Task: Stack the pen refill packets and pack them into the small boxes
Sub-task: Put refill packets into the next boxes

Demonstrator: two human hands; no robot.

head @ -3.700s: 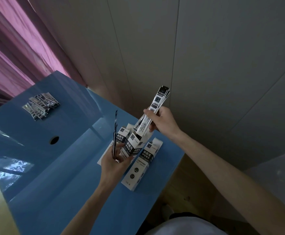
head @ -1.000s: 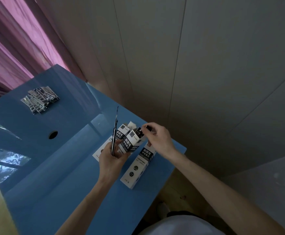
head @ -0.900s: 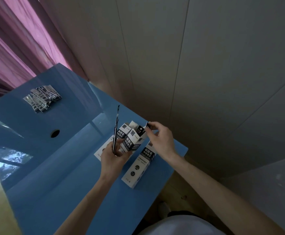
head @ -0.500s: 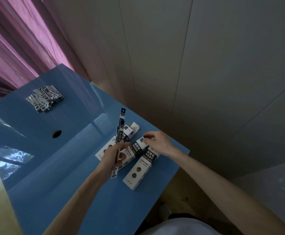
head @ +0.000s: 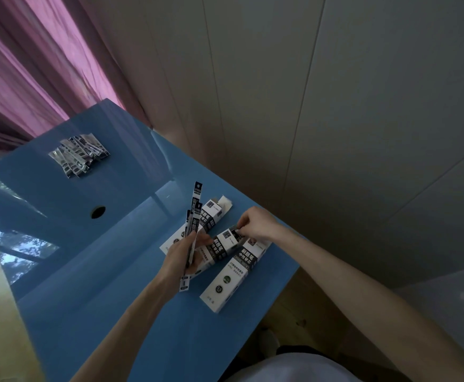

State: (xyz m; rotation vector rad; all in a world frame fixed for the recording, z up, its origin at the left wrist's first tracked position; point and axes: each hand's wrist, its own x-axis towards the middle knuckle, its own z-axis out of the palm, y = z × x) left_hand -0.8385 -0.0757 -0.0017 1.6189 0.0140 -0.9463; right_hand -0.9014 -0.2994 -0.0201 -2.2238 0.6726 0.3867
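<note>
Three small white-and-black boxes lie side by side on the blue table (head: 109, 299). My left hand (head: 182, 257) grips a few long thin refill packets (head: 193, 216) that stick up past my fingers, and it also presses on the middle box (head: 221, 248). My right hand (head: 255, 226) pinches the open top end of that middle box. The far box (head: 213, 216) lies with its end flap open. The near box (head: 233, 277) lies flat, closest to the table's right edge. A loose pile of refill packets (head: 77, 154) sits at the far left of the table.
A round cable hole (head: 98, 212) is in the table between the pile and the boxes. A panelled wall (head: 308, 106) runs along the table's far side, with a purple curtain (head: 32, 64) at left. The table's right edge drops to a wooden floor.
My right hand pushed its bundle of packets down into the middle box and now holds the box's top end. The middle box has been laid down from upright. My left hand tilted its packets.
</note>
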